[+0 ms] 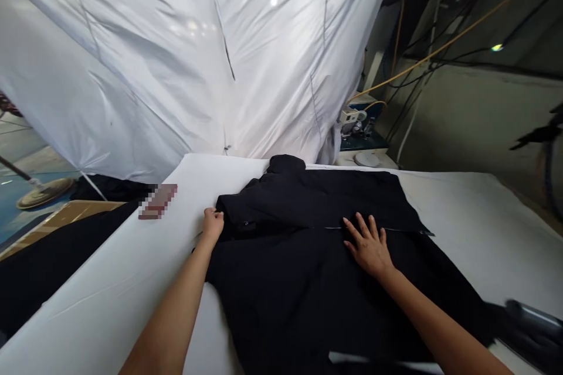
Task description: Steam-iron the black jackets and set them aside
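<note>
A black garment (308, 281) lies spread on a white padded table (132, 269), its upper part folded over toward me. My left hand (213, 224) is closed, pinching the garment's left edge at the fold. My right hand (368, 244) lies flat on the cloth with fingers stretched out, just below the fold line. Both forearms reach in from the bottom of the view.
A big white sheet (197, 58) hangs behind the table. More black cloth (48, 258) lies at the left beside a cardboard piece (65, 214). A small machine (354, 120) and cables (440, 47) stand at the back right. A dark grey object (532, 322) rests at the lower right.
</note>
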The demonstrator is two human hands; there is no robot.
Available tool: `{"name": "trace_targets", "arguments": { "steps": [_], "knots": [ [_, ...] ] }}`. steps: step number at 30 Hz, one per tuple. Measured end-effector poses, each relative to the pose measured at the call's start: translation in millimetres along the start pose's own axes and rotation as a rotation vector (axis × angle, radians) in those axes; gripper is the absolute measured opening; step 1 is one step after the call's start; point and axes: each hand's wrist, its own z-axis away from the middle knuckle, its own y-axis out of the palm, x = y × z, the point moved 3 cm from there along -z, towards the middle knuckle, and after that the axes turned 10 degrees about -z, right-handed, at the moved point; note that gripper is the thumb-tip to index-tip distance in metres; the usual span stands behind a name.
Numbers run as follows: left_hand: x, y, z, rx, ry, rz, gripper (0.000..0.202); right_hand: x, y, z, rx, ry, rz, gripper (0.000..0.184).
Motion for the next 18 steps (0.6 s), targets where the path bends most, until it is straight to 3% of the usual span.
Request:
{"name": "trace_targets", "arguments": {
  "steps": [3,5,10,12,14,16,18],
  "knots": [
    [-15.5,2.4,56.9,0.175,0.36,-0.225,0.029,-38.2,-4.8,40.8,0.085,0.273,0.047,0.059],
    [-22.1,5.6,105.7,0.282,0.524,-0.418,0.034,-59.0,-8.1,72.6,0.13,0.42,0.059,0.062],
    [-30.3,30.2,213.1,0.442,0.815,-0.6,0.05,-70.0,-14.4,148.5,0.101,0.552,0.121,0.062],
    [-32.0,48.7,234.3,0.542,0.866,-0.626,0.054,-64.8,-13.7,176.3,0.052,0.575,0.156,0.062],
    [-36.9,65.5,240.1,0.622,0.872,-0.657,0.057,-61.5,-11.9,196.3,0.023,0.59,0.172,0.062],
    [-46.9,76.3,235.7,0.663,0.858,-0.679,0.059,-64.3,-12.4,201.4,0.038,0.611,0.15,0.063],
    [-59.6,80.3,228.8,0.68,0.829,-0.691,0.057,-72.2,-18.4,188.7,0.074,0.638,0.102,0.061]
  ]
}}
